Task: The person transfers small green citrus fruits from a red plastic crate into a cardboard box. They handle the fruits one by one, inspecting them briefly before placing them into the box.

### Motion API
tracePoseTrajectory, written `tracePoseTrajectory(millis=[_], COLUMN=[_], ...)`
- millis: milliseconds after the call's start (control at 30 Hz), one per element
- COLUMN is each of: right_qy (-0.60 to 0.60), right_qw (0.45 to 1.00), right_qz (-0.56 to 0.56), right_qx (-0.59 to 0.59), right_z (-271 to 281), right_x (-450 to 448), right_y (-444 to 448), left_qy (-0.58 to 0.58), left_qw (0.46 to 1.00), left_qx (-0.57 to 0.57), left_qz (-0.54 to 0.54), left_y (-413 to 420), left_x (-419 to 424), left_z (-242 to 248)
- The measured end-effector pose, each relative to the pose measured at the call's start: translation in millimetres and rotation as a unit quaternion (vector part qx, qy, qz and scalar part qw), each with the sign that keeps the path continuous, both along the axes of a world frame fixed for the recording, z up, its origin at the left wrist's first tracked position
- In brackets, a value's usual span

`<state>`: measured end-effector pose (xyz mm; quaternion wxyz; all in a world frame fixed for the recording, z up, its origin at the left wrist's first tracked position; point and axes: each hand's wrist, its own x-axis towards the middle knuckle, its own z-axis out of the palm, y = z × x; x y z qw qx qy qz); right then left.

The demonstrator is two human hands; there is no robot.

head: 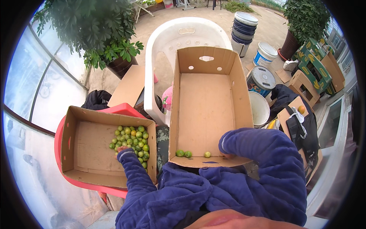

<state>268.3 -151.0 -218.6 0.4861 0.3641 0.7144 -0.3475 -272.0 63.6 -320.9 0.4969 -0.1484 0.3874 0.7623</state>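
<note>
My left hand (122,148) reaches into a shallow cardboard box (93,146), at the near edge of a heap of small round green fruits (136,140), a few of them yellowish. Its fingers are small and partly hidden, so what they hold cannot be made out. In a longer cardboard box (204,100) before me, my right hand (227,155) is low in the near right corner, mostly covered by the blue sleeve. Along that box's near wall lie two green fruits (184,153) side by side. A paler green fruit (207,154) lies left of my right hand.
The left box rests on a red plastic chair (58,148), and a white plastic chair (154,43) stands under the long box. Stacked buckets (244,31), an open white bucket (258,108) and green banana boxes (316,70) are to the right. Potted plants (94,25) stand beyond.
</note>
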Motion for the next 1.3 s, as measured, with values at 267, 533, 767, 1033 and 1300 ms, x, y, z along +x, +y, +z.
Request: tracePoseTrajectory(millis=[267,533,767,1033,1300], right_qy=[-0.003,0.145,0.285,0.279,0.356], right_qw=[0.999,0.953,0.904,0.89,0.836], right_qz=[0.013,-0.195,-0.273,-0.329,-0.327], right_qx=[0.037,0.181,0.165,0.147,0.259], right_z=[-44,42,35,14,29], right_x=[-6,-42,-62,-73,-89], right_y=[-4,17,9,15,11], left_qy=[0.046,0.106,0.179,0.288,0.332], left_qw=[0.997,0.97,0.883,0.751,0.701], left_qx=[0.037,0.099,0.292,0.41,0.395], left_qz=[-0.044,-0.196,-0.322,-0.43,-0.493], left_y=[6,3,-12,-37,-39], left_x=[69,141,226,294,314], left_z=[80,135,218,270,244])
